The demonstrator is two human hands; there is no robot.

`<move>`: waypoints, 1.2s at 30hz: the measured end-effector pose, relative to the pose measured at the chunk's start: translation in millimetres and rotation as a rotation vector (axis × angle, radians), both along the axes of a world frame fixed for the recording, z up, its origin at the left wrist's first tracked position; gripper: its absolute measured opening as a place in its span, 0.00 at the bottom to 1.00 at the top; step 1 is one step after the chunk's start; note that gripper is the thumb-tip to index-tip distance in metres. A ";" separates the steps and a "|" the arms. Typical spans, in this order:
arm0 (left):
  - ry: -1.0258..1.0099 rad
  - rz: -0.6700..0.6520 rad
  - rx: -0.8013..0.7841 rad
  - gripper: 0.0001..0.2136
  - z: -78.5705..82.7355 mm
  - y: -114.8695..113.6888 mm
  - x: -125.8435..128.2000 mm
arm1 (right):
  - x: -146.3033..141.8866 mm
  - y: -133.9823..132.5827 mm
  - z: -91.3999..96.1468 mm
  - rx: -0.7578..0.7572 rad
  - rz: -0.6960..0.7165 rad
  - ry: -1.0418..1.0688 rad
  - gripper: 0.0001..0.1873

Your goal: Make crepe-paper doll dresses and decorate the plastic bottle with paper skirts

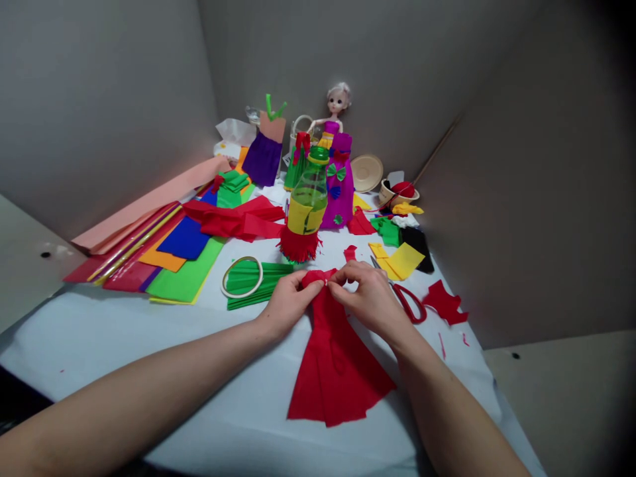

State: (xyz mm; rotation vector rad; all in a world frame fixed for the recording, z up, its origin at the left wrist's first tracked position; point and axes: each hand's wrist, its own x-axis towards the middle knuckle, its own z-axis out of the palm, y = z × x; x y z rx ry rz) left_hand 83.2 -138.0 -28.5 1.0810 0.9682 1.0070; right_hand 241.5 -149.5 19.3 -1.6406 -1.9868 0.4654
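Note:
A red crepe paper doll dress [338, 364] lies on the white table cover, its flared skirt toward me. My left hand [291, 298] grips the narrow top of the dress between thumb and fingers. With its fingertips pinched at the same top edge, my right hand [368, 295] touches a tiny whitish spot there, too small to make out. Red-handled scissors [411, 305] lie partly under my right hand. Beside my left hand are pleated green paper [263, 281] and a tape roll [242, 277] resting on it.
A green bottle [308, 192] with a red fringed base stands ahead. Behind it are a doll [338, 109] and a purple paper dress [339, 179]. Coloured paper sheets [189, 265] spread at left. Yellow paper [405, 260], red scraps [447, 303] and a bowl [400, 193] sit at right.

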 end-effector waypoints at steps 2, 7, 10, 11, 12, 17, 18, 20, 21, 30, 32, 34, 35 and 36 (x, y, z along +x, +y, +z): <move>-0.005 -0.003 -0.003 0.13 0.2 -0.1 0.1 | 0.4 0.3 -0.1 -0.001 0.010 0.004 0.07; -0.007 0.000 -0.003 0.13 0.5 -0.2 0.1 | 1.4 1.0 -1.1 0.003 0.021 0.009 0.07; -0.001 -0.004 0.002 0.12 -0.7 0.2 0.0 | 1.1 1.0 -0.6 -0.005 0.020 0.011 0.07; 0.000 -0.005 0.003 0.12 -1.3 0.3 0.0 | 1.0 1.0 -0.4 -0.010 0.019 0.009 0.07; 0.003 -0.004 0.004 0.12 -1.8 0.3 0.0 | 0.9 0.9 -0.3 -0.012 0.019 0.008 0.07; 0.021 -0.011 0.007 0.12 -1.8 -0.2 -0.2 | 1.0 1.0 -1.0 -0.007 0.024 0.002 0.07; 0.018 -0.015 0.006 0.12 -1.4 -0.2 -0.2 | 1.1 0.9 -1.1 -0.006 0.024 0.004 0.07; 0.015 -0.020 0.008 0.12 -1.2 0.1 -0.2 | 1.3 0.8 -1.1 -0.007 0.027 0.003 0.07; 0.018 -0.019 0.011 0.12 -1.4 0.3 -0.3 | 1.3 0.7 -1.0 -0.008 0.028 0.000 0.07; 0.021 -0.022 0.013 0.13 -2.2 0.9 -0.3 | 0.6 0.4 0.8 -0.017 0.026 -0.025 0.07; 0.024 -0.018 0.015 0.13 -1.4 0.5 -0.2 | 1.0 0.4 0.8 -0.016 0.029 -0.022 0.07; 0.022 -0.018 0.018 0.13 -1.3 0.3 -0.2 | 1.8 0.5 0.7 -0.019 0.038 -0.010 0.07; 0.019 -0.019 0.019 0.13 -1.5 0.4 -0.2 | 2.2 0.6 0.6 -0.020 0.044 -0.001 0.07; 0.016 -0.021 0.019 0.13 -1.7 0.5 -0.2 | 2.5 0.7 0.5 -0.020 0.049 0.009 0.07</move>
